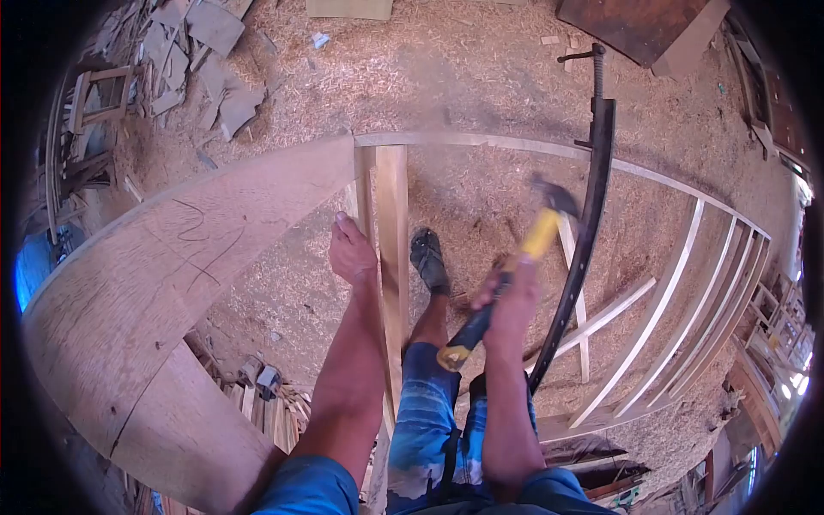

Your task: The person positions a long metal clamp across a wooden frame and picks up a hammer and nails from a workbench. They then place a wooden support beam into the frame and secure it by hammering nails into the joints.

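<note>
Your hammer (540, 236) is over the wooden frame (678, 183), its blurred head just beside the long clamp (598, 172), your right hand's (512, 300) fingers closed around the handle. Your left hand (353, 251) is by the crosspiece (392, 223), fingers curled; whether they grip anything, you cannot tell.

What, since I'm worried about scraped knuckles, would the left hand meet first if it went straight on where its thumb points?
Probably the near edge of the wide wooden board, just beyond the left hand, though their heights are hard to judge.
</note>
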Demonstrator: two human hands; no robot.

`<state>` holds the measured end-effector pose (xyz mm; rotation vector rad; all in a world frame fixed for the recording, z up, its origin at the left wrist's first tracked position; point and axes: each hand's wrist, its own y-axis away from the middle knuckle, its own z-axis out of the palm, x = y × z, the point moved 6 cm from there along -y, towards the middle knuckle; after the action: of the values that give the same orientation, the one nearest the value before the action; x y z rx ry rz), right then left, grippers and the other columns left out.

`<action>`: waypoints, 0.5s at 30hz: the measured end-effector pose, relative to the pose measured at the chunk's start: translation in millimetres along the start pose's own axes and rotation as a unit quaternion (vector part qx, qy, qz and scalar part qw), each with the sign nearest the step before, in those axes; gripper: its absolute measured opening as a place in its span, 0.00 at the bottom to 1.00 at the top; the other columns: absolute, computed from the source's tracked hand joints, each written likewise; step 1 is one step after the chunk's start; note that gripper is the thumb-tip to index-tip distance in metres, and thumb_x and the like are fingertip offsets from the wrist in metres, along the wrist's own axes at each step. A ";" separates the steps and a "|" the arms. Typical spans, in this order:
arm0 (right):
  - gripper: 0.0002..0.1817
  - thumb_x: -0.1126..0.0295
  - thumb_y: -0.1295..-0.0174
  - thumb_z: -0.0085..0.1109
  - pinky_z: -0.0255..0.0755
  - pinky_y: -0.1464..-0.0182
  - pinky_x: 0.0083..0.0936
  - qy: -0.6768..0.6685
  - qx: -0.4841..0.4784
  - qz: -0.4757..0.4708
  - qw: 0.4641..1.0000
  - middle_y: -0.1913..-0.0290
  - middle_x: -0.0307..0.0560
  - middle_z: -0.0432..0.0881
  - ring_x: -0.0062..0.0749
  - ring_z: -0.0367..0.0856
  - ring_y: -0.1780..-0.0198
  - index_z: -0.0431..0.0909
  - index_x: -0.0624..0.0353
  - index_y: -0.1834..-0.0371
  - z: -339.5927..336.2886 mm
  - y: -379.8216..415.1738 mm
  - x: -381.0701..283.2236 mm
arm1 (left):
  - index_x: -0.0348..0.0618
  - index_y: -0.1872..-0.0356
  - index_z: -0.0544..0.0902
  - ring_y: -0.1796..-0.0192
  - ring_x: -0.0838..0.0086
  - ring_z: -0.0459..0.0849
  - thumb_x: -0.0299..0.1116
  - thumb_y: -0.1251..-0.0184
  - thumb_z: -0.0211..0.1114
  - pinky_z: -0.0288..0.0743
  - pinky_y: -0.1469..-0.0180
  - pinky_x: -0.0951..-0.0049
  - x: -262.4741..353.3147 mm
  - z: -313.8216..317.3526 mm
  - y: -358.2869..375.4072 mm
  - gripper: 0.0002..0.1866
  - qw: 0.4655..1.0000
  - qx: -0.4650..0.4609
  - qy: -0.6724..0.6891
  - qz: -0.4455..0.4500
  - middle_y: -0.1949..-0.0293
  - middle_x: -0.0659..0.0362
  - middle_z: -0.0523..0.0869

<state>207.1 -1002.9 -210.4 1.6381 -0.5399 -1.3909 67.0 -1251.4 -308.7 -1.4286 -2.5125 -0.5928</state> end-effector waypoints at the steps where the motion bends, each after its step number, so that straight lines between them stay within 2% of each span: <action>1: 0.18 0.50 0.18 0.47 0.67 0.83 0.24 -0.057 0.040 -0.040 0.997 0.77 0.38 0.71 0.23 0.70 0.82 0.70 0.53 0.57 -4.5 0.2 -8.9 | 0.41 0.49 0.87 0.50 0.37 0.85 0.60 0.17 0.37 0.73 0.47 0.41 0.5 -1.3 0.4 0.36 1.000 -0.018 -0.009 -0.013 0.54 0.39 0.89; 3: 0.19 0.49 0.18 0.47 0.68 0.82 0.24 -0.171 0.117 -0.122 0.971 0.76 0.38 0.71 0.23 0.70 0.81 0.69 0.54 0.57 -7.7 -2.3 -22.1 | 0.40 0.44 0.87 0.45 0.38 0.84 0.61 0.17 0.37 0.73 0.41 0.43 3.3 -3.0 -0.3 0.37 0.998 -0.050 -0.022 -0.039 0.49 0.40 0.89; 4: 0.17 0.52 0.18 0.49 0.70 0.80 0.28 -0.166 0.127 -0.123 0.970 0.74 0.39 0.71 0.25 0.71 0.79 0.68 0.55 0.57 6.3 1.0 -10.9 | 0.40 0.44 0.87 0.45 0.38 0.84 0.61 0.17 0.37 0.73 0.41 0.43 1.4 -4.8 -1.3 0.37 0.997 -0.052 -0.028 -0.043 0.49 0.40 0.89; 6: 0.15 0.56 0.19 0.52 0.70 0.80 0.31 0.095 0.070 -0.215 0.969 0.74 0.39 0.71 0.27 0.72 0.80 0.68 0.56 0.57 39.3 2.1 47.9 | 0.41 0.43 0.87 0.45 0.38 0.85 0.62 0.17 0.37 0.73 0.42 0.43 1.2 -2.0 -1.8 0.37 0.997 -0.058 -0.034 -0.049 0.49 0.40 0.89; 7: 0.15 0.56 0.20 0.54 0.70 0.81 0.30 0.169 -0.044 -0.080 0.981 0.77 0.38 0.72 0.27 0.71 0.82 0.69 0.56 0.57 64.7 -0.6 71.9 | 0.41 0.46 0.87 0.47 0.38 0.85 0.61 0.17 0.37 0.74 0.44 0.42 1.6 -0.5 -2.0 0.37 0.999 -0.034 -0.020 -0.037 0.52 0.40 0.89; 8: 0.15 0.56 0.21 0.55 0.69 0.83 0.29 0.236 -0.151 0.063 0.958 0.79 0.38 0.73 0.27 0.71 0.85 0.70 0.55 0.57 78.4 2.4 91.7 | 0.42 0.49 0.87 0.50 0.38 0.85 0.61 0.17 0.37 0.74 0.46 0.42 -2.0 0.5 0.3 0.36 1.000 -0.015 -0.009 -0.025 0.54 0.40 0.89; 9: 0.15 0.55 0.20 0.55 0.69 0.83 0.28 0.207 -0.160 0.077 0.962 0.79 0.38 0.72 0.26 0.71 0.85 0.70 0.55 0.57 73.2 -2.3 82.0 | 0.42 0.51 0.87 0.52 0.38 0.86 0.60 0.17 0.38 0.75 0.48 0.41 -3.4 1.9 -0.9 0.35 1.000 0.005 0.004 -0.008 0.57 0.40 0.89; 11: 0.16 0.54 0.20 0.54 0.69 0.83 0.27 0.155 -0.190 0.103 0.964 0.79 0.37 0.72 0.25 0.70 0.85 0.70 0.54 0.58 60.8 -16.0 46.8 | 0.42 0.49 0.87 0.51 0.38 0.86 0.61 0.17 0.38 0.75 0.47 0.42 -3.2 4.8 -4.1 0.36 1.000 -0.010 0.005 -0.014 0.56 0.41 0.90; 14: 0.19 0.50 0.17 0.47 0.67 0.84 0.27 0.015 -0.083 0.042 0.996 0.79 0.37 0.71 0.24 0.69 0.85 0.68 0.53 0.61 23.7 -15.4 1.6 | 0.41 0.49 0.87 0.51 0.38 0.86 0.61 0.17 0.37 0.75 0.47 0.42 0.0 2.1 -1.9 0.36 1.000 -0.020 0.004 -0.015 0.56 0.40 0.90; 15: 0.19 0.50 0.17 0.46 0.68 0.84 0.28 -0.026 -0.028 -0.012 0.999 0.79 0.36 0.71 0.24 0.69 0.84 0.68 0.53 0.61 12.5 -15.5 -11.4 | 0.41 0.49 0.87 0.51 0.38 0.86 0.62 0.17 0.37 0.75 0.47 0.41 -1.7 1.6 -0.2 0.37 1.000 -0.009 0.010 -0.009 0.56 0.40 0.90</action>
<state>188.9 -990.3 -216.8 1.5727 -0.5091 -1.4568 67.8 -1252.1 -310.8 -1.4000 -2.5143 -0.6324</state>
